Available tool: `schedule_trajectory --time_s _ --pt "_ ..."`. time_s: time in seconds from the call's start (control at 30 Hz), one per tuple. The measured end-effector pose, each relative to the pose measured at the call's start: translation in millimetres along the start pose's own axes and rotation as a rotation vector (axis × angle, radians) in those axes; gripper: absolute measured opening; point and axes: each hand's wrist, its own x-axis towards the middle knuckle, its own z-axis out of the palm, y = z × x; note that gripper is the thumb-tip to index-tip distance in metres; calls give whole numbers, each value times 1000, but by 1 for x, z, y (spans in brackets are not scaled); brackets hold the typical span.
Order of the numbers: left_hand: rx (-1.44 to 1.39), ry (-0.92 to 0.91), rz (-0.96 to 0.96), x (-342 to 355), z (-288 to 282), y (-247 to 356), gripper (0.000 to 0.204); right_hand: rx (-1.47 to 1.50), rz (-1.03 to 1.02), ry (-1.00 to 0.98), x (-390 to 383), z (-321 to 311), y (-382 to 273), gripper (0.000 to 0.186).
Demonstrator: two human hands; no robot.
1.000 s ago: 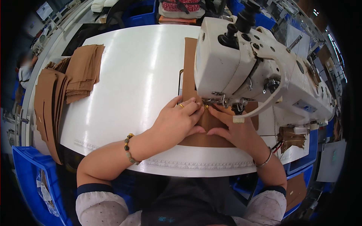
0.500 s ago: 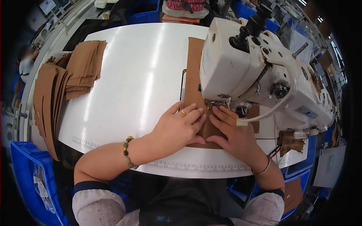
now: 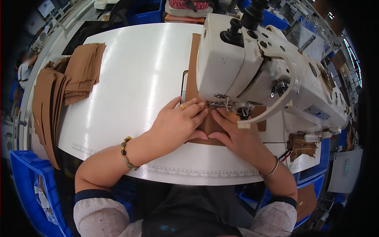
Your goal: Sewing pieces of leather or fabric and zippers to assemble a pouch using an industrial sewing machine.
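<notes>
Left hand (image 3: 177, 124) and right hand (image 3: 241, 135), loosely spread, press the brown piece (image 3: 209, 125), now advanced toward twelve o'clock, further through the sewing machine (image 3: 225, 59)

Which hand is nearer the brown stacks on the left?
Left: the left hand is right of the brown stacks, on the brown panel; the right hand lies farther right.

Brown panel (image 3: 211, 125), white machine (image 3: 233, 67), dotted sleeves (image 3: 101, 216)

Fingers (image 3: 194, 109) touch brown material (image 3: 211, 125) beside the sewing machine (image 3: 252, 67) (mostly white).
</notes>
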Motion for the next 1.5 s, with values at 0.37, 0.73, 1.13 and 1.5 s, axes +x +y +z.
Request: schedule_trajectory --time_s 0.37,0.73,1.13,1.5 --pt "0 1 8 1 -1 -1 60 -39 -80 124 2 5 6 59" --pt "-6 31 -17 1 3 -1 61 19 -49 94 3 6 8 59" --pt "-8 10 -3 1 5 -2 59 -1 -31 89 3 6 8 56" --pt "63 83 -45 -4 4 3 46 -162 73 21 5 -10 8 31"
